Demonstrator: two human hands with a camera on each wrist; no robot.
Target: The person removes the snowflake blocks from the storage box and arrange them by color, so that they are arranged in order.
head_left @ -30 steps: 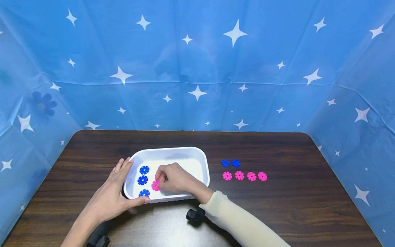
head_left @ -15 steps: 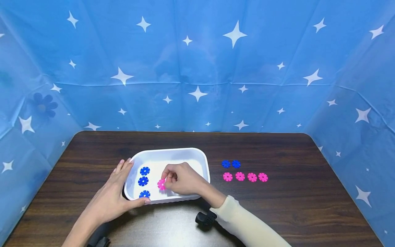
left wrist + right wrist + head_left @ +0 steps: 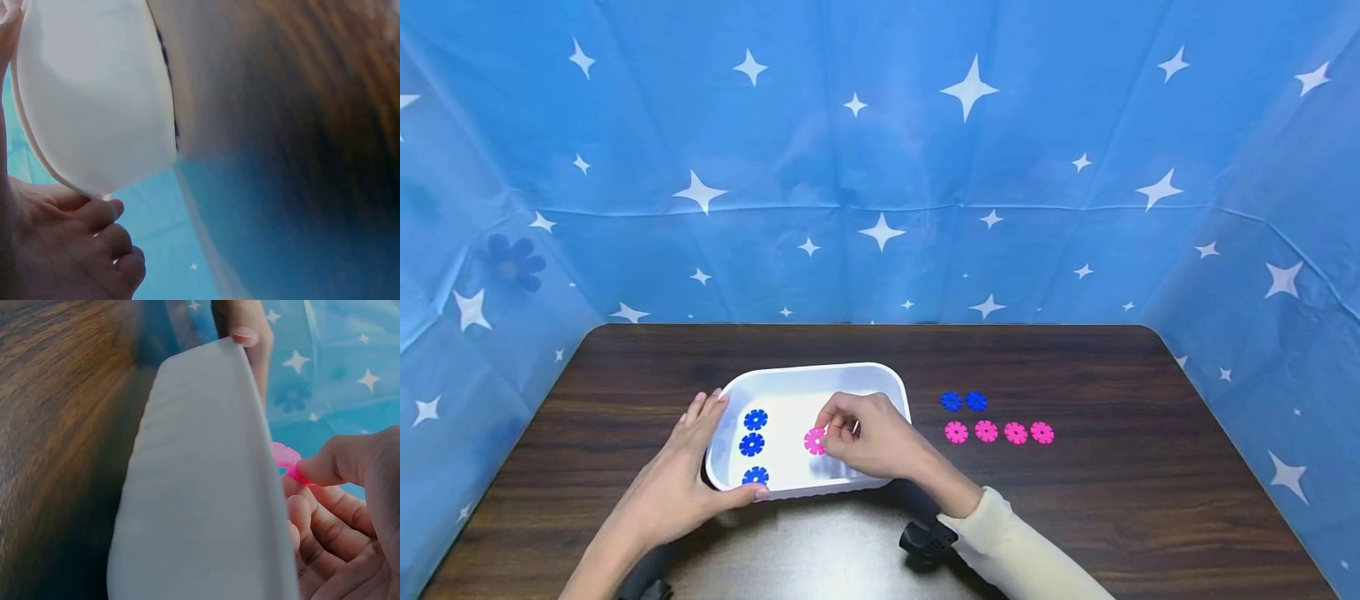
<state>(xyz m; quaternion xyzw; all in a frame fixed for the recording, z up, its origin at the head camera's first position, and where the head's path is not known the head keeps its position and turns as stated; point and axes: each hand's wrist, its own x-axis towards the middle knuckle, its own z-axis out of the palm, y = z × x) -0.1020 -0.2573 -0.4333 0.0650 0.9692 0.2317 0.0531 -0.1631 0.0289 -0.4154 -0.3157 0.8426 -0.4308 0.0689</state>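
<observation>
My right hand (image 3: pixel 874 437) pinches a pink notched plastic disc (image 3: pixel 815 442) between thumb and fingertips, over the inside of a white tray (image 3: pixel 820 381). From the right wrist view, the pink disc (image 3: pixel 286 454) shows just past the tray wall (image 3: pixel 194 469). At the tray's left end, my left hand (image 3: pixel 681 475) grips the rim, its thumb on the near side and its fingers at the far left corner. Three blue notched discs lie in a column at the tray's left, the middle blue disc (image 3: pixel 752 444) among them. The nearest one is partly hidden by the rim.
Right of the tray, two blue discs (image 3: pixel 951 402) lie side by side on the dark wooden table (image 3: pixel 1112 467). Below them runs a row of several pink discs (image 3: pixel 987 431). A blue star-printed cloth (image 3: pixel 880 167) hangs behind and at both sides.
My right hand has moved rightward inside the tray, carrying the pink disc away from the blue column. My left hand keeps its hold on the tray. The head view has shifted slightly.
</observation>
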